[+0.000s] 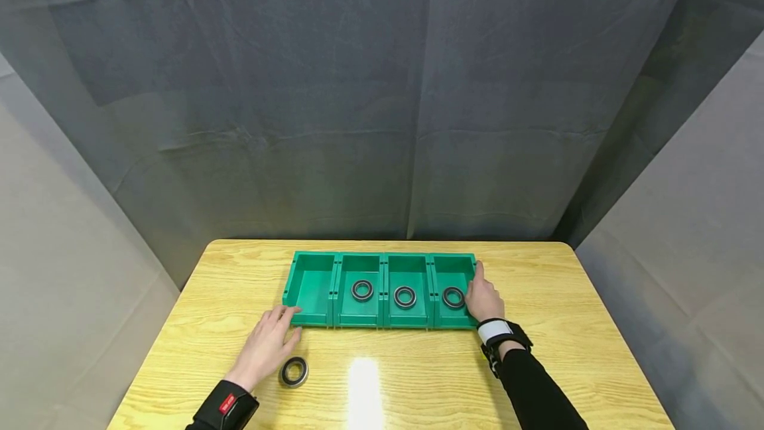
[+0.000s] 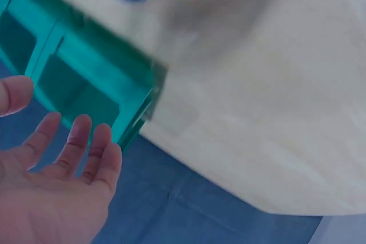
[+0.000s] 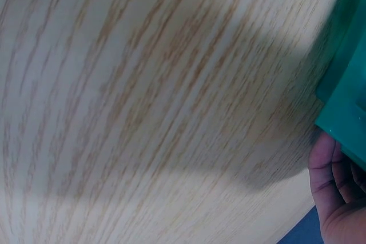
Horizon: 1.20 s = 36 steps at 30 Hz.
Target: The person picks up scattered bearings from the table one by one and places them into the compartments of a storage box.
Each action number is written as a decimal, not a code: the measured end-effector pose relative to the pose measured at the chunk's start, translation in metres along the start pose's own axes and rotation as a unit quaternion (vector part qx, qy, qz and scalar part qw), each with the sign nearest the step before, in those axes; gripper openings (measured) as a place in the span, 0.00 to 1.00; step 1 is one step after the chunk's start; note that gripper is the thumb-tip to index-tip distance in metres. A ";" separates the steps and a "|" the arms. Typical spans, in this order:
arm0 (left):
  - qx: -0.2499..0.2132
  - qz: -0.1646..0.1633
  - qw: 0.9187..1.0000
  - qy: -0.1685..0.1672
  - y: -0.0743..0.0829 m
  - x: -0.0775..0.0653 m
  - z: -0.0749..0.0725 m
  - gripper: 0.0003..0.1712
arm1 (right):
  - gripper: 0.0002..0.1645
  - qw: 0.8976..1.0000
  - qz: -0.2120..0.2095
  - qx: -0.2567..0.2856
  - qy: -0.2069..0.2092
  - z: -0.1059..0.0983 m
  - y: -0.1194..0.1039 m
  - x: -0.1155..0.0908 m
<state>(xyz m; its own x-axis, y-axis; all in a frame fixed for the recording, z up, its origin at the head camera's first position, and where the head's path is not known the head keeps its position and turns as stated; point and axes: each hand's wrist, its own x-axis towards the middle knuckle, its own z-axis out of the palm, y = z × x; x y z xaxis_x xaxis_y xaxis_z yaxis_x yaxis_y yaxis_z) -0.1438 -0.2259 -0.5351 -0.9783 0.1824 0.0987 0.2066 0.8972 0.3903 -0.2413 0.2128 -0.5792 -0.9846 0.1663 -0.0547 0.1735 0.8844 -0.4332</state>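
A green compartment bin (image 1: pixel 359 322) stands on the table, with a ball bearing (image 1: pixel 361 290) in the second compartment from the left, another bearing (image 1: pixel 404 297) beside it and a third bearing (image 1: pixel 453 297) in the rightmost one. The leftmost compartment is empty. My left hand (image 1: pixel 266 345) is at the bin's front left corner, fingers spread and slightly bent. Just right of that wrist, a loose bearing (image 1: pixel 294 372) lies on the table. Along the bin's right end rests my right hand (image 1: pixel 485 299), one finger stretched along the wall; its fingertips (image 3: pixel 325 144) reach the rim.
The light wooden table (image 1: pixel 537 297) has rounded back corners. A grey cloth (image 1: pixel 334 118) hangs behind it, and pale panels (image 1: pixel 65 217) flank it. A bright reflection shows on the tabletop in front of the bin.
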 end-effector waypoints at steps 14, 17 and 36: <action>-0.008 -0.014 0.999 -0.038 0.001 -0.028 0.027 0.19 | 0.34 1.000 -0.003 -0.001 0.000 0.000 0.001 0.001; -0.009 -0.016 0.999 -0.041 0.003 -0.033 0.029 0.19 | 0.34 1.000 -0.003 -0.002 0.000 0.001 0.002 0.002; -0.009 -0.018 0.998 -0.055 0.013 -0.053 0.042 0.19 | 0.34 1.000 -0.002 0.002 -0.006 -0.001 0.000 0.001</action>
<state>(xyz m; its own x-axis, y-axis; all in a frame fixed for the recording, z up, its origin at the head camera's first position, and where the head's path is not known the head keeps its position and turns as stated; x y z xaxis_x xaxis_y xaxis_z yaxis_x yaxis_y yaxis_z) -0.0895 -0.2066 -0.5738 -0.9810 0.1934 -0.0171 0.1698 0.8972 0.4077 -0.2425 0.2129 -0.5783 -0.9855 0.1573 -0.0639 0.1693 0.8830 -0.4378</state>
